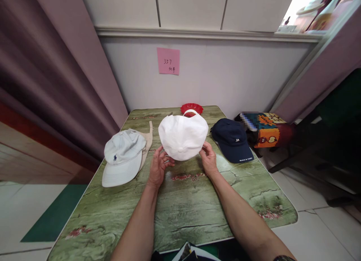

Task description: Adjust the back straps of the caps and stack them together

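A plain white cap (182, 136) is held up over the middle of the table, its crown toward me and its back strap loop at the far side. My left hand (159, 165) grips its lower left edge, fingers curled under it. On the lower right edge, my right hand (209, 159) holds the cap between thumb and fingers. Left of it lies a pale blue cap (124, 156) with a small dark logo, partly over a beige cap (148, 142). A navy cap (233, 139) with white lettering on its brim lies to the right.
The green wood-patterned table (186, 208) stands against a white wall. Behind the white cap is a red scalloped dish (194, 107). A pink note (168, 61) is stuck on the wall. Curtains (64, 58) hang at left; a patterned stool (267, 129) stands beyond the right edge.
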`<state>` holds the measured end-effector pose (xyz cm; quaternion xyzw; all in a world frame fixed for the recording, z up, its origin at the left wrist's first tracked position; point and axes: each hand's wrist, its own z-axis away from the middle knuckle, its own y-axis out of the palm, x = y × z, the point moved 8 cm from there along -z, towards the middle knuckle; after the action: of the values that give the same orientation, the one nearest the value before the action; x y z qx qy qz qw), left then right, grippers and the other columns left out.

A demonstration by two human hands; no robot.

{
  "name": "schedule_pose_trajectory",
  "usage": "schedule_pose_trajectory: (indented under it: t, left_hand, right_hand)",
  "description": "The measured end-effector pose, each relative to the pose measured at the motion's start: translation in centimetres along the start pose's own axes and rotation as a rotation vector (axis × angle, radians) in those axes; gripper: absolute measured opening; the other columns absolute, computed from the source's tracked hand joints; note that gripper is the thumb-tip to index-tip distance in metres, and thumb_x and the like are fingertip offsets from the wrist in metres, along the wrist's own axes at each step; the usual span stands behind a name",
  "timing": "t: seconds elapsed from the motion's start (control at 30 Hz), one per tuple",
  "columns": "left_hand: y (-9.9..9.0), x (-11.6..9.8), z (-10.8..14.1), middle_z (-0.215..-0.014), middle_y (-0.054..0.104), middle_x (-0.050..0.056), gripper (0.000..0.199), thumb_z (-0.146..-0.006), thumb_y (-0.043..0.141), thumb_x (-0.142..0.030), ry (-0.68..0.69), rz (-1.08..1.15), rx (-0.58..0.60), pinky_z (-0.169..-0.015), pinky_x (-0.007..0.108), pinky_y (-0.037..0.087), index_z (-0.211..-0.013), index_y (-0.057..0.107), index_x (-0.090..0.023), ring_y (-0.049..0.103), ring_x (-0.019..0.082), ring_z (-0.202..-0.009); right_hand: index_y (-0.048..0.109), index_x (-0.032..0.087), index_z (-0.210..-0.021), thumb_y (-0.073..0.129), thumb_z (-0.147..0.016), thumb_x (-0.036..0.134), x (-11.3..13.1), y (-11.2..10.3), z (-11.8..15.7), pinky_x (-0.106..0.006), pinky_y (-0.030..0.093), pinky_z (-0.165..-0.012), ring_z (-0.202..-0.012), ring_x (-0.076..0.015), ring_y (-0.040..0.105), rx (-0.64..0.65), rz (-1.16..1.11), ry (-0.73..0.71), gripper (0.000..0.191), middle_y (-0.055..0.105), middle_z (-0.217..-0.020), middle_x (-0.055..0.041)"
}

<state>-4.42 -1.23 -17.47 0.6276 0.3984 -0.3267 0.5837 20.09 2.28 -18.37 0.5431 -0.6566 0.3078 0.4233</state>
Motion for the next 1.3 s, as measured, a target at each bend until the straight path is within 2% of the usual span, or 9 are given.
schedule_pose_trajectory:
  t: [0.2, 0.43, 0.57, 0.7, 0.8, 0.93, 1.1, 1.2, 1.3]
  left_hand:
    - [-0.1, 0.0, 0.2, -0.127, 0.064, 0.011, 0.067, -0.080, 0.064, -0.062, 0.087, -0.064, -0.085, -0.095, 0.040, 0.052, -0.132, 0.056, -0.020, 0.059, 0.030, -0.117]
    - [0.3, 0.6, -0.1, -0.129, 0.065, 0.011, 0.062, -0.083, 0.063, -0.057, 0.051, -0.069, -0.054, -0.108, 0.045, 0.042, -0.133, 0.057, -0.020, 0.056, 0.030, -0.125]
    - [0.1, 1.0, 0.1, -0.135, 0.061, 0.012, 0.069, -0.085, 0.049, -0.071, 0.015, -0.025, -0.073, -0.107, 0.044, 0.044, -0.130, 0.059, -0.019, 0.053, 0.030, -0.128]
    - [0.8, 1.2, 0.3, -0.141, 0.056, 0.014, 0.076, -0.083, 0.048, -0.075, -0.022, 0.011, -0.024, -0.099, 0.044, 0.051, -0.134, 0.055, -0.020, 0.053, 0.031, -0.128]
    - [0.7, 1.2, 0.1, -0.145, 0.051, 0.012, 0.070, -0.082, 0.058, -0.067, -0.019, -0.006, -0.032, -0.094, 0.041, 0.052, -0.137, 0.049, -0.025, 0.053, 0.029, -0.128]
    - [-0.7, 1.3, -0.2, -0.143, 0.052, 0.012, 0.075, -0.077, 0.074, -0.050, 0.013, -0.075, -0.155, -0.099, 0.036, 0.048, -0.140, 0.041, -0.024, 0.054, 0.025, -0.127]
    - [-1.0, 0.9, -0.1, -0.145, 0.050, 0.016, 0.078, -0.084, 0.058, -0.065, 0.084, -0.103, -0.169, -0.103, 0.037, 0.045, -0.145, 0.032, -0.023, 0.051, 0.026, -0.131]
    - [-0.1, 0.6, 0.1, -0.151, 0.042, 0.016, 0.083, -0.082, 0.060, -0.066, 0.160, -0.159, -0.129, -0.109, 0.038, 0.040, -0.146, 0.030, -0.023, 0.043, 0.028, -0.138]
    - [0.8, 0.7, 0.2, -0.154, 0.038, 0.017, 0.096, -0.073, 0.076, -0.054, 0.178, -0.262, -0.140, -0.111, 0.039, 0.039, -0.148, 0.026, -0.023, 0.042, 0.029, -0.139]
  right_hand:
    - [0.073, 0.021, -0.096, 0.063, -0.083, 0.027, 2.4, -0.7, 0.0, -0.030, 0.050, -0.080, -0.096, -0.0189, 0.060, -0.038, 0.189, -0.117, 0.018, 0.060, -0.106, -0.0081]
    - [0.071, 0.020, -0.099, 0.062, -0.080, 0.028, 0.8, 0.3, 0.7, -0.026, 0.050, -0.067, -0.067, -0.0142, 0.059, 0.022, 0.130, 0.024, 0.023, 0.066, -0.077, -0.0004]
    - [0.064, 0.019, -0.109, 0.058, -0.084, 0.030, -0.1, 0.9, 0.8, -0.028, 0.054, -0.077, -0.080, -0.0166, 0.068, 0.083, 0.045, 0.077, 0.028, 0.073, -0.095, -0.0045]
    - [0.047, 0.021, -0.140, 0.056, -0.089, 0.031, -0.3, 1.4, 0.6, -0.036, 0.047, -0.103, -0.116, -0.0196, 0.063, 0.172, 0.006, 0.091, 0.053, 0.065, -0.129, -0.0092]
    - [0.037, 0.023, -0.149, 0.056, -0.090, 0.037, -1.0, 1.7, 0.5, -0.040, 0.038, -0.113, -0.130, -0.0198, 0.054, 0.192, -0.069, 0.145, 0.063, 0.056, -0.142, -0.0084]
    - [0.044, 0.021, -0.144, 0.051, -0.092, 0.043, -1.5, 1.4, 0.5, -0.042, 0.039, -0.113, -0.128, -0.0214, 0.056, 0.123, -0.116, 0.197, 0.057, 0.059, -0.139, -0.0101]
    - [0.045, 0.021, -0.143, 0.039, -0.098, 0.041, 3.1, -0.2, 1.0, -0.046, 0.036, -0.113, -0.132, -0.0245, 0.050, -0.029, 0.082, -0.112, 0.050, 0.053, -0.143, -0.0117]
    - [0.050, 0.026, -0.141, 0.041, -0.097, 0.040, 6.0, 0.8, 1.8, -0.050, 0.028, -0.117, -0.136, -0.0266, 0.045, 0.052, 0.268, -0.330, 0.047, 0.054, -0.143, -0.0079]
    - [0.062, 0.029, -0.129, 0.049, -0.094, 0.040, 6.8, 2.4, 2.4, -0.051, 0.027, -0.117, -0.121, -0.0267, 0.056, 0.197, 0.403, -0.403, 0.039, 0.067, -0.121, -0.0060]
